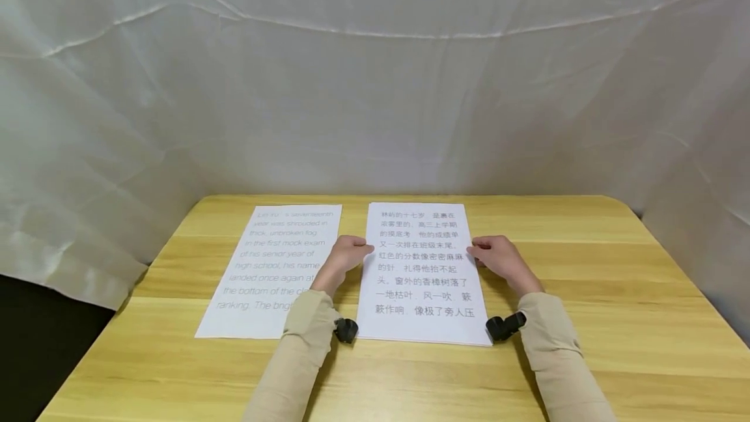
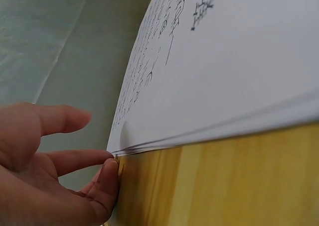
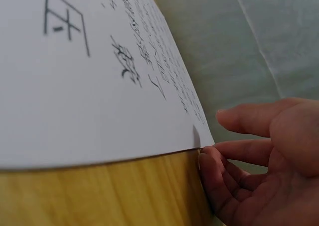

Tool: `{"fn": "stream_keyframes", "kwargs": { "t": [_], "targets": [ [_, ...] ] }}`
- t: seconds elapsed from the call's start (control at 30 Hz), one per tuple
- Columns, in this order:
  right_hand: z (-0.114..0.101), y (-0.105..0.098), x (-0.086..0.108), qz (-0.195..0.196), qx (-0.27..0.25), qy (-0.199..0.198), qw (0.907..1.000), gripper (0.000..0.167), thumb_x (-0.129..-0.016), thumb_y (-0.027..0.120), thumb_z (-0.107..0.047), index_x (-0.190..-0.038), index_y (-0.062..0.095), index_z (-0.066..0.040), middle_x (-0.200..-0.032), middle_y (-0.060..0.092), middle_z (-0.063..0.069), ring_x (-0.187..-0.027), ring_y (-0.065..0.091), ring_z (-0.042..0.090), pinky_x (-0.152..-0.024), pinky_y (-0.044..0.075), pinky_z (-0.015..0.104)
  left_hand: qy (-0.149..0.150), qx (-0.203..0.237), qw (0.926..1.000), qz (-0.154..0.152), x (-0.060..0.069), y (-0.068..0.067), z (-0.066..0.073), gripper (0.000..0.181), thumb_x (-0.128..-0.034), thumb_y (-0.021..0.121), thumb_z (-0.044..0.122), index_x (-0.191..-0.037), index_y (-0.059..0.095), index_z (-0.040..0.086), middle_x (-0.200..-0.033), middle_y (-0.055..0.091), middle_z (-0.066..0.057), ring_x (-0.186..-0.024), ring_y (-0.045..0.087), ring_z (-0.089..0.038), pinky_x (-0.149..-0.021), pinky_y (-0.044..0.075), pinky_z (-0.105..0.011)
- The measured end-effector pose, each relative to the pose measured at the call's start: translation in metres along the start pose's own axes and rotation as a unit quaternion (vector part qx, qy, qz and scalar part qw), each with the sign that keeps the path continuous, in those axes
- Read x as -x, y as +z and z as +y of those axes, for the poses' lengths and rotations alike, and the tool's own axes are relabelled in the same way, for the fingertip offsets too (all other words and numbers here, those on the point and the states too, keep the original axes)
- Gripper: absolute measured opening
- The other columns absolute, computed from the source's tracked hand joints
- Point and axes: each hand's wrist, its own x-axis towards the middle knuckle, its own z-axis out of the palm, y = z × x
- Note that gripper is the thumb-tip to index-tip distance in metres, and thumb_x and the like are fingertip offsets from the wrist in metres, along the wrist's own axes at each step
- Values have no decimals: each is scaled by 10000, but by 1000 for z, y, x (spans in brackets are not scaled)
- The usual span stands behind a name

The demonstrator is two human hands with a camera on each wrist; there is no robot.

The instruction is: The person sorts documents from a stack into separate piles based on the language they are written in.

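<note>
A stack of white sheets (image 1: 423, 272) printed with Chinese characters lies on the table between both hands. My left hand (image 1: 346, 259) touches its left edge; in the left wrist view the fingertips of that hand (image 2: 60, 161) meet the sheet edges (image 2: 224, 131), with the thumb raised off the paper. On the opposite side my right hand (image 1: 500, 259) touches the right edge, and in the right wrist view this hand (image 3: 264, 156) has its fingertips against the paper's edge (image 3: 99, 111), thumb lifted. Neither hand visibly pinches the stack.
Left of the stack lies a sheet with English text (image 1: 269, 266), its lower right part hidden behind the left sleeve. Both rest on a wooden table (image 1: 422, 383). A pale cloth (image 1: 410, 96) hangs behind the table and along its sides.
</note>
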Motion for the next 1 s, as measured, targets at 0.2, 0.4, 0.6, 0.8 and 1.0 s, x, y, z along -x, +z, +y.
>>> {"fn": "stream_keyframes", "kwargs": {
  "t": [0.2,0.4,0.6,0.8,1.0],
  "targets": [
    [0,2,1,2,202,3,9998,490,-973,557,-192,-1360,475,98,-1335,497,284,-1108,506,355,-941,435,456,25,-60,10000,63,0,3,0,450,-912,621,98,-1286,527,-134,-1370,480,-265,-1262,445,-370,-1043,375,-483],
    [0,4,1,32,168,-126,9998,497,-970,558,-191,-1371,467,89,-1374,464,285,-1210,456,384,-1018,375,503,76,-206,9996,158,1,5,1,262,-901,632,83,-696,513,-30,-716,513,-95,-682,465,-197,-638,412,-290],
    [0,5,2,42,-69,-173,9998,501,-962,571,-171,-1383,461,75,-1340,500,269,-1122,486,336,-953,406,444,628,-572,9962,202,5,6,0,515,-884,638,38,-563,245,124,-565,203,19,-505,226,-128,-479,217,-214],
    [0,5,1,144,-182,-157,9996,537,-949,598,-154,-1419,431,44,-1277,523,240,-1043,482,311,-860,428,373,563,-719,9956,212,7,6,2,270,-897,627,53,-662,495,22,-647,438,-45,-593,426,-160,-528,352,-219],
    [1,4,-2,360,-606,-270,9971,504,-939,597,-78,-1408,454,41,-1149,556,205,-949,522,276,-734,480,253,586,-587,9959,372,6,3,2,259,-898,591,29,-1132,642,-70,-942,579,-106,-812,518,-191,-635,445,-234]
  ]
}}
